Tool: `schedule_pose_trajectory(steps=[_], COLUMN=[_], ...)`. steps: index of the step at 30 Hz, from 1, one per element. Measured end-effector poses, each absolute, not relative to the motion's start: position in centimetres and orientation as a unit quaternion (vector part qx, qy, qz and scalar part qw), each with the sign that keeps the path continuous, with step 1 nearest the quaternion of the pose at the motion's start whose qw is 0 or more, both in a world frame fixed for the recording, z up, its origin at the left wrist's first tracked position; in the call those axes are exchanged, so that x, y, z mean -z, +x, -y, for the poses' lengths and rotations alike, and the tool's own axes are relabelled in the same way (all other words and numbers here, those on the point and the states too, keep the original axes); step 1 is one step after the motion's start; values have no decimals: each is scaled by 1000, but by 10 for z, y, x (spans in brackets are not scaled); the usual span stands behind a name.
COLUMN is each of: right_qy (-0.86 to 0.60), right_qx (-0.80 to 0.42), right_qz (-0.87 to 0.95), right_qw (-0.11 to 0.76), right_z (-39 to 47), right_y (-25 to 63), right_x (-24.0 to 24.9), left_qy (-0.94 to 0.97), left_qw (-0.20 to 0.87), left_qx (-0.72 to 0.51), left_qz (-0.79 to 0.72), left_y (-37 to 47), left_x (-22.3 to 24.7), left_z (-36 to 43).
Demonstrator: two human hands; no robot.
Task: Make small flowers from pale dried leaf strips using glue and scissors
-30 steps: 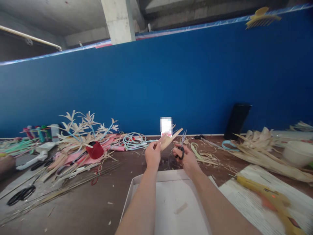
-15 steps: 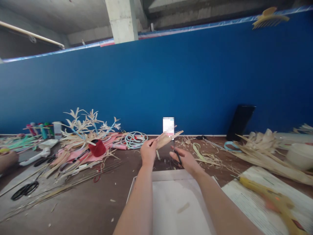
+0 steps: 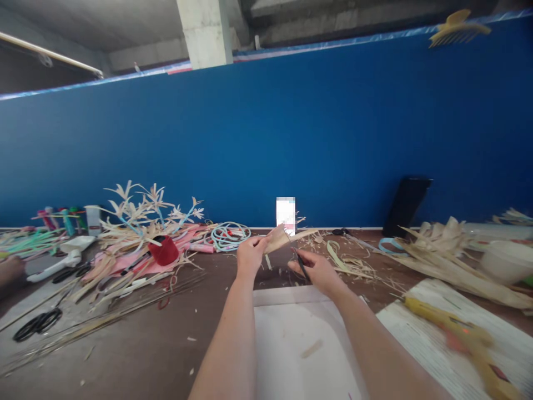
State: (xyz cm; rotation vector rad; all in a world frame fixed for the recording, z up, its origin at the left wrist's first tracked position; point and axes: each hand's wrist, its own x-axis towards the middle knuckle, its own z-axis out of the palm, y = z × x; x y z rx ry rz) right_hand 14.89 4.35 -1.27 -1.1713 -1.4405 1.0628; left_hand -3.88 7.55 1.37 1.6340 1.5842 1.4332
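My left hand [image 3: 250,255] is closed on a pale, dry husk piece [image 3: 276,240], held up at the middle of the table and pointing right. My right hand [image 3: 317,270] grips dark scissors [image 3: 301,261], with the blades up against the husk's right part. A narrow strip reaches right from the husk above the scissors. Below my forearms lies a white shallow tray [image 3: 283,298] with a small husk scrap [image 3: 312,349] in it. Behind the husk stands a small bright screen [image 3: 285,210], partly covered by the husk.
To the left are husk flowers [image 3: 139,208], a red cup-like object [image 3: 164,251], coiled blue cord [image 3: 230,236] and black scissors [image 3: 38,324]. A yellow glue gun [image 3: 453,322] lies on paper at right, near large husks [image 3: 441,244]. Another person's hand [image 3: 11,273] shows far left.
A strip at the husk's right end now points lower and farther right, away from the main piece. The scissors stay at the husk. My view has shifted slightly.
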Motion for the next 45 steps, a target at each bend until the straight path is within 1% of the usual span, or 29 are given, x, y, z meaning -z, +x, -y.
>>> schedule_pose_trajectory(steps=[7,13,18,24,29,32,35,40,45], right_qy=[-488,-488,-503,-495,-491,-481,-477,-475,-489], right_qx=[-418,-434,-412,-410,-456,-438,-406,-415,-409], right_qz=[600,588,608,618,597,616,648,640,637], right_qw=[476,477,455,454,442,444,434,440,434], right_z=[-45,-43,-40,-41,-44,-45,-45,-43,-39], right_y=[151,151,156,160,162,164,166,166,163], right_x=[16,14,5,5,11,11,10,8,3], left_qy=[586,581,586,574,572,575,601,610,610], left_qw=[238,232,239,276,301,311,333,387,382], left_qx=[-534,-522,-508,-487,-484,-482,-449,-412,-419], left_qz=[-561,-580,-584,-598,-590,-583,-571,-555,-554], left_y=[-39,-41,-42,-43,-44,-43,-42,-41,-42], left_x=[-17,-16,-16,-14,-11,-9,-7,-7,-3], left_z=[-74,-75,-74,-75,-77,-77,-76,-73,-76])
